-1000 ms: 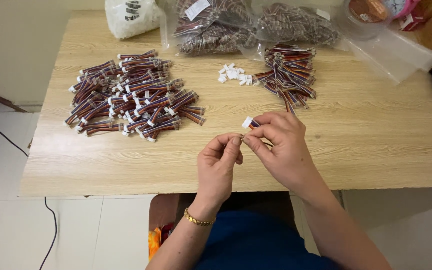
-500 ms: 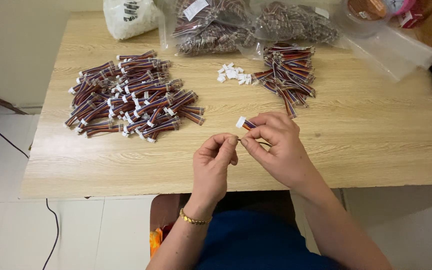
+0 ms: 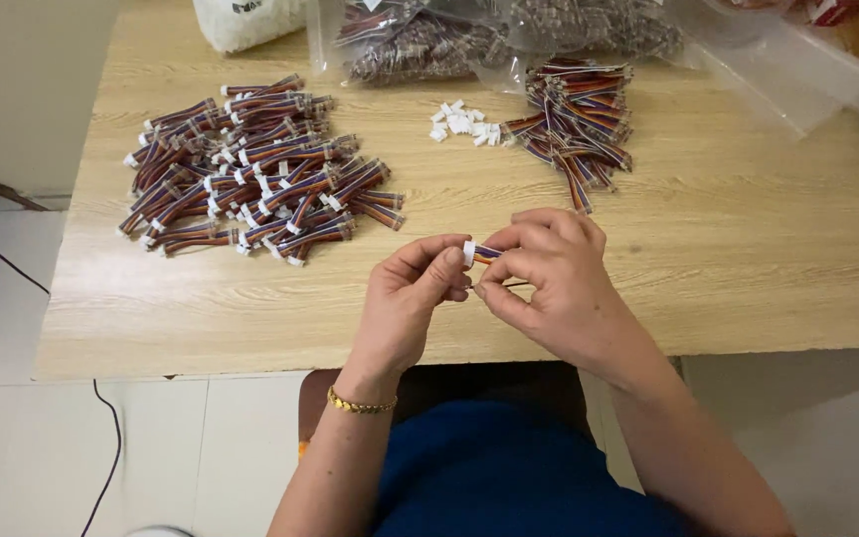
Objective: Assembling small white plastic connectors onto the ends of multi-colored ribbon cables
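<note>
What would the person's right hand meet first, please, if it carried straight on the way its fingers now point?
The right hand points leftward at the left hand, so it would probably meet those fingertips first, at the small wire piece with white connector pinched between both hands.

**Operator appearance, head cam**

Two bare hands, left hand [image 3: 412,298] and right hand [image 3: 549,288], no gloves, no rings visible. Forearms bare, no sleeves in frame. Thin gold bead-chain bracelet [image 3: 360,403] on left wrist; right wrist plain. Nails short, unpainted as far as visible. Dark blue garment [image 3: 509,477] covers lap/torso at bottom of frame, plain fabric, no markings visible.
</note>
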